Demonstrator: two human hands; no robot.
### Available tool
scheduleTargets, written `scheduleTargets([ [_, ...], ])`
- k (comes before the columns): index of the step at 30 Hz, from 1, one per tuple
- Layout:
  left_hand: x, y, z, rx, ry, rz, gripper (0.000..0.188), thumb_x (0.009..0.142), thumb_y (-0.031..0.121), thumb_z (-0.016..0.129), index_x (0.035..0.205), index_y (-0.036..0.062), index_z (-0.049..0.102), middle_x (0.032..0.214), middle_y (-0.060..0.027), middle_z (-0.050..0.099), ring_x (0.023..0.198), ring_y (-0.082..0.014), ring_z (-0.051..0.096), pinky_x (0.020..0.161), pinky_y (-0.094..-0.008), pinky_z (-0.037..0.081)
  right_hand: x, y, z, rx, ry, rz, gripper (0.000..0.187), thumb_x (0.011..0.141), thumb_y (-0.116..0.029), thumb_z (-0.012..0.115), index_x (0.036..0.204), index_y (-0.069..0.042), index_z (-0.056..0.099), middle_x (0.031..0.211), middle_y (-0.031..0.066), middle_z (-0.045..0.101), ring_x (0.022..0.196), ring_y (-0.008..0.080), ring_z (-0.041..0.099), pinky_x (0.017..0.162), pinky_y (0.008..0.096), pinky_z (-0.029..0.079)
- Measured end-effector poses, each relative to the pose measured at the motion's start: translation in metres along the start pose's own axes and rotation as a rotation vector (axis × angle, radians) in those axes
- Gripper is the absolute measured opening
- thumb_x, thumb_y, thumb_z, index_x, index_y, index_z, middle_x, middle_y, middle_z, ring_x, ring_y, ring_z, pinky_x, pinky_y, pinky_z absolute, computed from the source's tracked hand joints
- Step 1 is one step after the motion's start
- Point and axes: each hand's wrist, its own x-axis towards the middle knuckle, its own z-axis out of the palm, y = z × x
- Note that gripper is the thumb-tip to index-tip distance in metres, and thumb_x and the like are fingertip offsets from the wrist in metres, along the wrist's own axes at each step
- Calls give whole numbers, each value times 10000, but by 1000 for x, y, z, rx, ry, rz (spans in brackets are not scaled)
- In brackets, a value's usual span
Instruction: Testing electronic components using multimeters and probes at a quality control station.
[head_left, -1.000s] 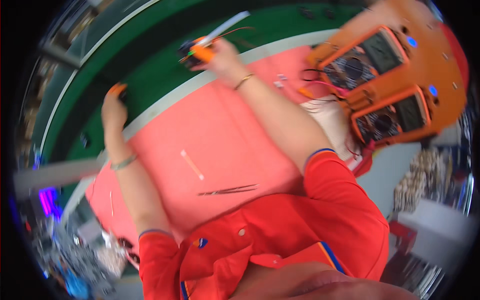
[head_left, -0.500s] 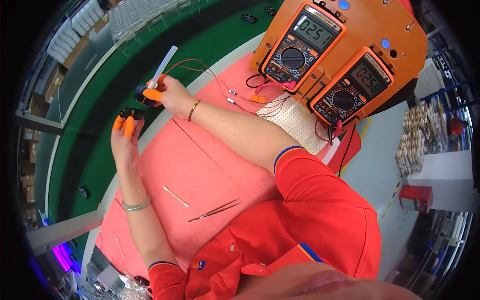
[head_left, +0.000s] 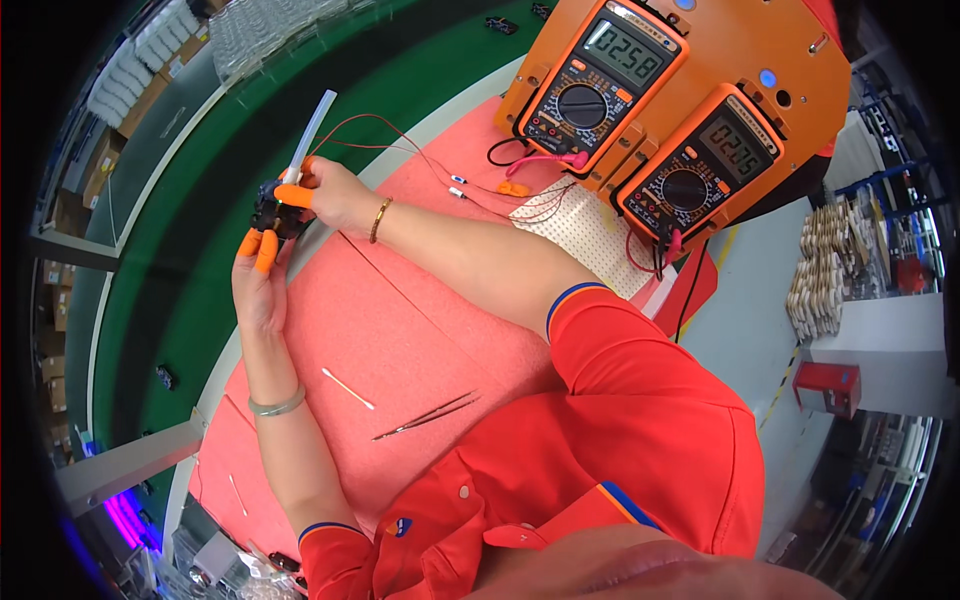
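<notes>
My left hand (head_left: 260, 292) is closed at the near edge of the green belt, with orange finger cots on its fingertips. It pinches a small black part (head_left: 266, 220) from below. My right hand (head_left: 338, 196), also in orange finger cots, grips a dark holder from which a translucent whitish tube (head_left: 314, 128) sticks up. Holder and black part now meet between my hands; the exact contact is too small to make out. Thin red wires (head_left: 368, 118) run from beside the holder toward two orange multimeters (head_left: 603, 85) at the upper right.
On the pink mat (head_left: 320, 330) lie tweezers (head_left: 425, 416) and a cotton swab (head_left: 347, 388); another swab (head_left: 238, 495) is farther left. The green belt (head_left: 190, 300) carries several small black parts. A perforated white board (head_left: 580, 225) sits below the meters.
My hands have come together, bringing the dark holder down to the left against the black part. The digits on both multimeter displays have changed.
</notes>
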Motion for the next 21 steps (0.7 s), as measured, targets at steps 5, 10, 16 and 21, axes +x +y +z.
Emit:
scheduleTargets([
  [5,-2,1,7,-15,-19,36,223,820,86,486,1030,9,493,1013,-48,510,935,-138,475,872,-299,369,-2,-4,0,166,-7,43,217,761,-99,566,928,-16,455,828,73,530,732,129,537,609,260,469],
  [10,-5,-2,3,-47,-21,18,223,820,75,482,1032,8,492,1019,-52,511,929,-145,481,869,-304,373,-4,-1,-1,78,-28,-12,203,773,-105,556,936,-27,462,850,68,526,753,124,529,622,246,459],
  [16,-3,-6,1,11,45,51,232,820,64,474,1043,0,485,1026,-66,508,930,-162,489,867,-312,377,-8,-1,3,-206,43,-110,196,770,-107,562,919,-21,467,808,59,530,723,116,529,605,231,453],
  [21,3,-3,-6,-56,86,68,239,815,67,480,1041,-13,481,1025,-84,505,929,-172,495,861,-313,384,1,3,-1,-122,86,-150,204,766,-125,573,909,-13,479,790,56,537,721,100,521,611,226,443],
])
